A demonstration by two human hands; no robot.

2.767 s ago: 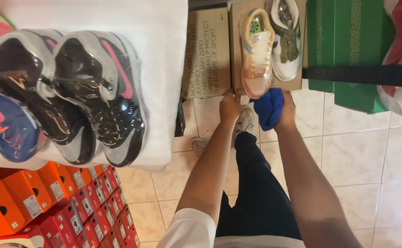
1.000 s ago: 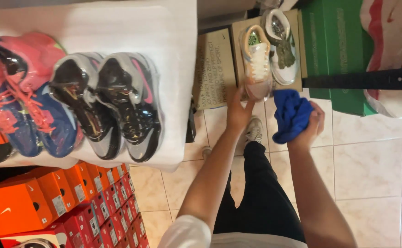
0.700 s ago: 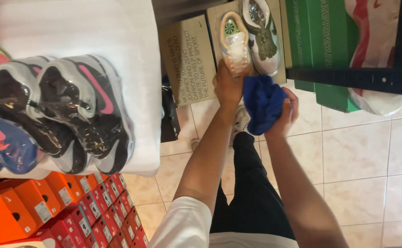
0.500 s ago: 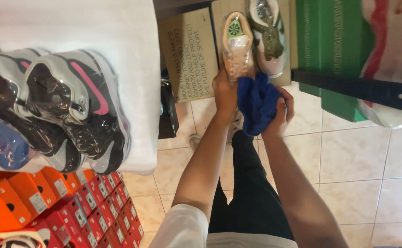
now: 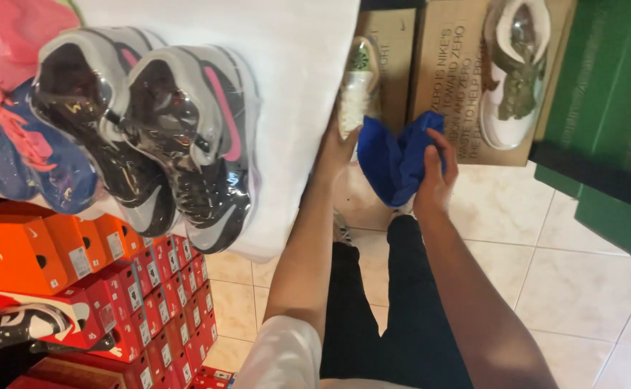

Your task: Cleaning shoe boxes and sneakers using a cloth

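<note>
Betw. boxes: L hand (image 5: 337,148) w/ shoe (image 5: 358,86)

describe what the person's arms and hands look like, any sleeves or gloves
Both forearms are bare, with no gloves, watch or rings visible on the left hand or the right hand. A short white sleeve covers the left upper arm. The right upper arm is out of frame.

Blue cloth (image 5: 396,162), cream and green shoe (image 5: 358,86), brown cardboard boxes (image 5: 449,65), green boxes (image 5: 603,108), orange boxes (image 5: 23,248), white sheet (image 5: 286,65), black trousers (image 5: 394,310)
</note>
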